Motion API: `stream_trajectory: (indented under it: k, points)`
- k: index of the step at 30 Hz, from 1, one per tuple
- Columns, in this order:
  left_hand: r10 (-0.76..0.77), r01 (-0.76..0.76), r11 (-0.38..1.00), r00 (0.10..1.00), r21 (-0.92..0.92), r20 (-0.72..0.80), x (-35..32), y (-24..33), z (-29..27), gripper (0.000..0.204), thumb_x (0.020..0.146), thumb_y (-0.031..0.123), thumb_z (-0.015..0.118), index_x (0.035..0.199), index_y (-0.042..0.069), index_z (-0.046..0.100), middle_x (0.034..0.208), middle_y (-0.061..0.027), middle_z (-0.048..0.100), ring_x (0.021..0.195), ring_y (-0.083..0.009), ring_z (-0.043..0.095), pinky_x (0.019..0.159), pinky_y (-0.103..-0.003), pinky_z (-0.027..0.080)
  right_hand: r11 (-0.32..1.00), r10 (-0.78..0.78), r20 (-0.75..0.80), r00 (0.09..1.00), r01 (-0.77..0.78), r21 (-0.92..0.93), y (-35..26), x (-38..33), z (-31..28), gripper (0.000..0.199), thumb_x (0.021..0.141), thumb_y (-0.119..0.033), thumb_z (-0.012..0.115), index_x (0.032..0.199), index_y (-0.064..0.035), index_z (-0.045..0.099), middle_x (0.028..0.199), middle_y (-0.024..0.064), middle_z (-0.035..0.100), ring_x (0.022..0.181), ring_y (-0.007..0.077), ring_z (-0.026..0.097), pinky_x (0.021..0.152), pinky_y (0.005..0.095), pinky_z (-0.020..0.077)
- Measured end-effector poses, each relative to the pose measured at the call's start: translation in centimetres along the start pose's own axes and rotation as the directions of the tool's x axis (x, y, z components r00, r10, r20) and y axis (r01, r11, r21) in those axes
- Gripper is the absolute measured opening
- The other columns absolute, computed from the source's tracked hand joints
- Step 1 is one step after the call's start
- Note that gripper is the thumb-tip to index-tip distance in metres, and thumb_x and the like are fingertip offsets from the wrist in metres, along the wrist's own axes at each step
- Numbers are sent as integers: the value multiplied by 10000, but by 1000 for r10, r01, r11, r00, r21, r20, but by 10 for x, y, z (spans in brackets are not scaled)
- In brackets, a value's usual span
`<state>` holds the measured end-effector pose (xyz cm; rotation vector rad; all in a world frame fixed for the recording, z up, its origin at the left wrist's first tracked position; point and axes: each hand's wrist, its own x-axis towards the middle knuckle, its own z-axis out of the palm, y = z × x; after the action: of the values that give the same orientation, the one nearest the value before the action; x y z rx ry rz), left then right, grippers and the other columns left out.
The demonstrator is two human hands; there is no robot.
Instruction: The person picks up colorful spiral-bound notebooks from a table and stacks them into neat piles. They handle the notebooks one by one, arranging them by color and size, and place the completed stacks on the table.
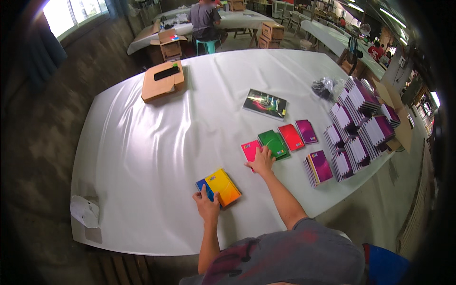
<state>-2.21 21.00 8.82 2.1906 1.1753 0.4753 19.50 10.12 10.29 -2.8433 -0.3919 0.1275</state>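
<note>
Two hands: both rest on notebooks on a white table.
Left hand: fingers closed on the near edge of an orange and blue spiral notebook, lying flat near the table's front.
Right hand: spread flat, pressing a pink notebook, touching a green notebook beside it.
Just beyond: red notebook, then purple notebook, in a row.
Right side: stacks of purple notebooks, crowding the edge.
Farther: dark patterned book; flat cardboard box.
Far back: a seated person at another table.
</note>
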Motion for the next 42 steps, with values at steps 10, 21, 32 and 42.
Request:
stream_trajectory:
  k: [10, 21, 32, 42]
  points:
    - [-24, 24, 999, 1000, -25, 18, 7, 1, 0, 573, 719, 344, 690, 1220, 147, 492, 1100, -120, 414, 942, -282, 532, 777, -384, 468, 984, -166, 231, 959, 148, 95, 16, 18, 5, 1072, 483, -403, 827, 1346, -127, 255, 1286, 237, 335, 1218, 376, 334, 964, 547, 306]
    - [35, -34, 999, 999, -30, 35, 13, -12, 4, 590, 704, 380, 701, 1225, 193, 497, 1099, -124, 416, 955, -292, 530, 788, -392, 465, 689, -282, 215, 935, 42, 724, 47, 63, 25, 363, 659, -275, 727, 945, -60, 663, 956, 190, 613, 987, 320, 563, 828, 376, 470]
    - [28, -26, 999, 998, -38, 60, 12, -13, 6, 577, 707, 412, 694, 1212, 196, 517, 1075, -130, 421, 938, -287, 527, 791, -385, 461, 983, -140, 407, 903, 78, 166, 28, 18, -3, 900, 505, -254, 851, 1234, -67, 359, 1203, 166, 470, 1029, 330, 529, 831, 400, 470]
    - [4, 103, 928, 958, -358, 285, 48, -56, 22, 501, 899, 486, 385, 1252, 149, 500, 1085, -179, 430, 902, -329, 482, 887, -379, 381, 136, -527, 850, 21, 989, 60, -133, -24, -72, 526, 632, -213, 725, 1139, -256, 590, 1160, -4, 571, 1140, 222, 474, 832, 714, 250]
